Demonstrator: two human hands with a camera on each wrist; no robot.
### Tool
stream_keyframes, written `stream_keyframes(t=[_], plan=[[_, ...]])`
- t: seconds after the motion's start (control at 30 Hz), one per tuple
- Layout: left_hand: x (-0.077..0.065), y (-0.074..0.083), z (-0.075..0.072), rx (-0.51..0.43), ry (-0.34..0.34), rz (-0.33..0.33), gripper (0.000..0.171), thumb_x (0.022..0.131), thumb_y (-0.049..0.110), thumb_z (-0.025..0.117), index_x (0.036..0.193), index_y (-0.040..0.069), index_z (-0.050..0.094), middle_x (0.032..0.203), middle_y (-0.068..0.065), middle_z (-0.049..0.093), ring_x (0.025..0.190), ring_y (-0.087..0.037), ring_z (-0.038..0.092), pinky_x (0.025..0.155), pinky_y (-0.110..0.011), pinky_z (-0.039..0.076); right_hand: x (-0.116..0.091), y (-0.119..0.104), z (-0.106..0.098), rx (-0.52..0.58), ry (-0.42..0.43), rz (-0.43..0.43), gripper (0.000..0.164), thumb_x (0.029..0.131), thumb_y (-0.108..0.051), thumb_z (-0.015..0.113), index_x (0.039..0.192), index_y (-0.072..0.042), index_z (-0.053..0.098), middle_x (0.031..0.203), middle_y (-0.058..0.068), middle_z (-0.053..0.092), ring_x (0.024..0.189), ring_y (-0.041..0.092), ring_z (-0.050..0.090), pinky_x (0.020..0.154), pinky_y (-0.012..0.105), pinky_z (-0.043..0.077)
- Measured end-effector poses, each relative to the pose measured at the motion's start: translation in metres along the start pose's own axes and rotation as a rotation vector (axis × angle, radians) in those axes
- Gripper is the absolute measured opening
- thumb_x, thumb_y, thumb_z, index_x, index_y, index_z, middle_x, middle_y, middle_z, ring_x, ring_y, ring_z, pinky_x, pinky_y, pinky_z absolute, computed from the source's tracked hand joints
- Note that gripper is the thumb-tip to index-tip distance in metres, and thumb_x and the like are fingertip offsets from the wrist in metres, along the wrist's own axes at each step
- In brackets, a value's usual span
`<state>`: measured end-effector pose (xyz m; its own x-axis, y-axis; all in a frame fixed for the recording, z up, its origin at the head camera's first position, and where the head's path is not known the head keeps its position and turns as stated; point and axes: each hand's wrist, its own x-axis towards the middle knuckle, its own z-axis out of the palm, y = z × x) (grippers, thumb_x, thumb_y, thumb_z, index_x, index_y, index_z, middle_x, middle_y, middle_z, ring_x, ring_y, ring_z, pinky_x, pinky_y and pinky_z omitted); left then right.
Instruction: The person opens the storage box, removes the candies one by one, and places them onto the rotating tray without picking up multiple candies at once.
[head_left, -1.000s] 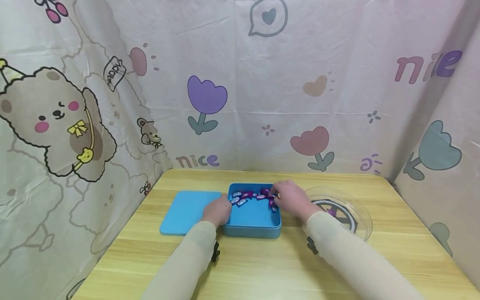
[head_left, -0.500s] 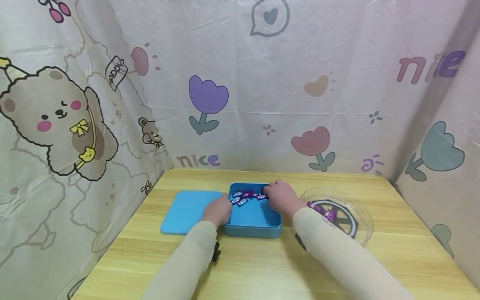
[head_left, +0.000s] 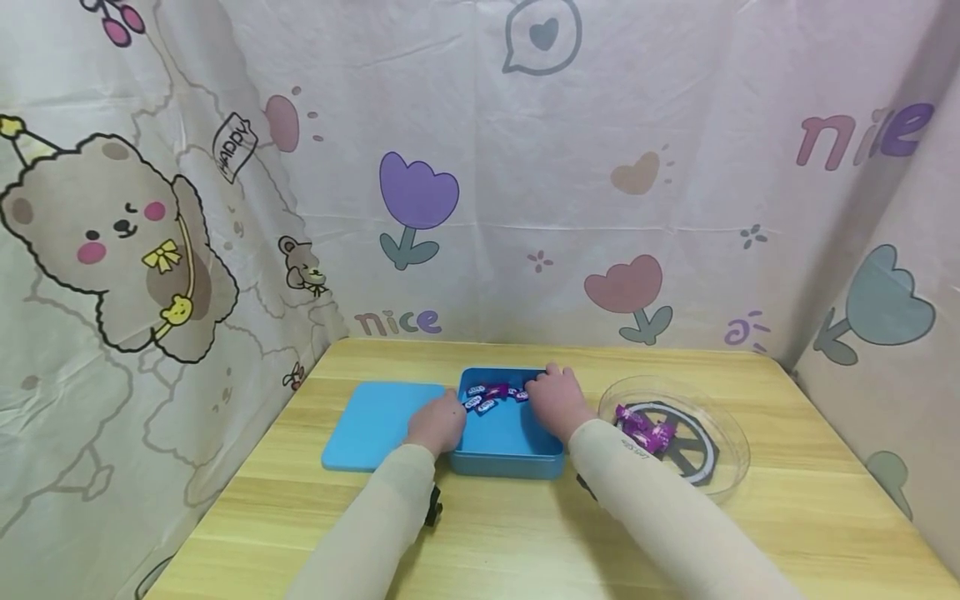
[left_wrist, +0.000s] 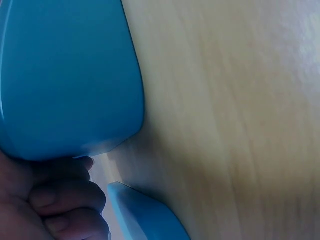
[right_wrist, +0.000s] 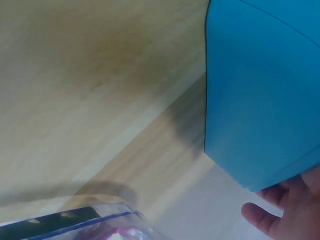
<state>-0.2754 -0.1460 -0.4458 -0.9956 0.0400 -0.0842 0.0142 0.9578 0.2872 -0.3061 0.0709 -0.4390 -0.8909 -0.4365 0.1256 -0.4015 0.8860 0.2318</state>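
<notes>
Right hand (head_left: pixel 558 402): moved left, beside purple wrapped candies (head_left: pixel 487 406) in the open rectangular blue box (head_left: pixel 506 465); grip hidden, hold unclear.
Left hand (head_left: pixel 438 423): curled onto the box's left wall.
Clear round plastic dish (head_left: pixel 733 454): more candies now show.
Wooden worktop (head_left: pixel 510 533): box near rear edge; narrow box-dish gap, right sleeve (head_left: pixel 637 475) crossing.

right grip (right_wrist: pixel 294 212) at blue box (right_wrist: pixel 260 100); clear dish (right_wrist: pixel 112 210) lower left; tabletop (right_wrist: pixel 100 100)
</notes>
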Motion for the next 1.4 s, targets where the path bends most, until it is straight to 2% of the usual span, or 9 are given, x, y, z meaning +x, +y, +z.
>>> stream_keyframes(t=[0.13, 0.3, 0.57, 0.9, 1.1, 1.23, 1.4], plan=[[-0.001, 0.001, 0.001, -0.025, -0.012, -0.018, 0.053, 0.107, 0.018, 0.04, 0.153, -0.006, 0.034, 0.148, -0.022, 0.05, 0.125, -0.035, 0.055, 0.102, -0.058, 0.045, -0.002, -0.004, 0.0, -0.035, -0.027, 0.007, 0.027, 0.093, -0.026, 0.076, 0.117, -0.014, 0.076, 0.109, 0.006, 0.074, 0.109, 0.031, 0.058, 0.093, 0.05, 0.05], [0.0, 0.001, 0.002, -0.044, -0.009, -0.017, 0.053, 0.107, 0.019, 0.038, 0.154, -0.005, 0.033, 0.152, -0.02, 0.046, 0.135, -0.037, 0.047, 0.106, -0.058, 0.041, -0.004, -0.006, 0.001, -0.01, -0.03, 0.032, 0.027, 0.095, -0.026, 0.072, 0.119, -0.013, 0.075, 0.113, 0.008, 0.073, 0.109, 0.032, 0.059, 0.092, 0.051, 0.051], [0.001, 0.002, 0.0, -0.016, -0.001, -0.001, 0.052, 0.106, 0.017, 0.042, 0.153, -0.006, 0.035, 0.15, -0.02, 0.048, 0.132, -0.036, 0.051, 0.104, -0.057, 0.044, -0.002, -0.006, 0.008, 0.058, -0.026, 0.034, 0.032, 0.099, -0.027, 0.068, 0.129, -0.016, 0.069, 0.122, 0.009, 0.069, 0.114, 0.033, 0.058, 0.094, 0.053, 0.048], [-0.001, 0.005, -0.002, -0.011, -0.002, -0.026, 0.052, 0.107, 0.019, 0.038, 0.154, -0.004, 0.036, 0.149, -0.018, 0.05, 0.128, -0.033, 0.054, 0.102, -0.055, 0.046, -0.001, -0.005, 0.008, 0.089, -0.024, 0.011, 0.021, 0.099, -0.025, 0.067, 0.117, -0.017, 0.074, 0.106, 0.003, 0.074, 0.095, 0.026, 0.06, 0.084, 0.049, 0.047], [0.0, 0.005, -0.001, -0.018, -0.003, -0.024, 0.052, 0.107, 0.019, 0.039, 0.153, -0.004, 0.036, 0.147, -0.02, 0.052, 0.122, -0.032, 0.057, 0.1, -0.055, 0.048, 0.001, -0.002, 0.012, 0.13, 0.035, 0.026, 0.016, 0.098, -0.024, 0.068, 0.112, -0.02, 0.075, 0.106, 0.001, 0.074, 0.098, 0.026, 0.06, 0.097, 0.059, 0.04], [0.002, 0.003, 0.0, -0.037, -0.015, -0.031, 0.052, 0.107, 0.02, 0.037, 0.154, -0.004, 0.035, 0.147, -0.02, 0.051, 0.123, -0.032, 0.056, 0.102, -0.056, 0.046, 0.001, -0.001, 0.013, 0.219, 0.086, 0.041, 0.011, 0.098, -0.021, 0.067, 0.103, -0.021, 0.076, 0.1, -0.001, 0.074, 0.096, 0.025, 0.061, 0.104, 0.064, 0.035], [0.003, 0.0, -0.002, -0.032, -0.029, -0.012, 0.052, 0.107, 0.018, 0.037, 0.154, -0.006, 0.033, 0.15, -0.02, 0.048, 0.131, -0.034, 0.051, 0.106, -0.056, 0.043, -0.002, 0.001, 0.005, 0.339, 0.147, 0.031, 0.005, 0.093, -0.02, 0.072, 0.097, -0.022, 0.074, 0.093, -0.004, 0.072, 0.094, 0.024, 0.062, 0.106, 0.064, 0.033]])
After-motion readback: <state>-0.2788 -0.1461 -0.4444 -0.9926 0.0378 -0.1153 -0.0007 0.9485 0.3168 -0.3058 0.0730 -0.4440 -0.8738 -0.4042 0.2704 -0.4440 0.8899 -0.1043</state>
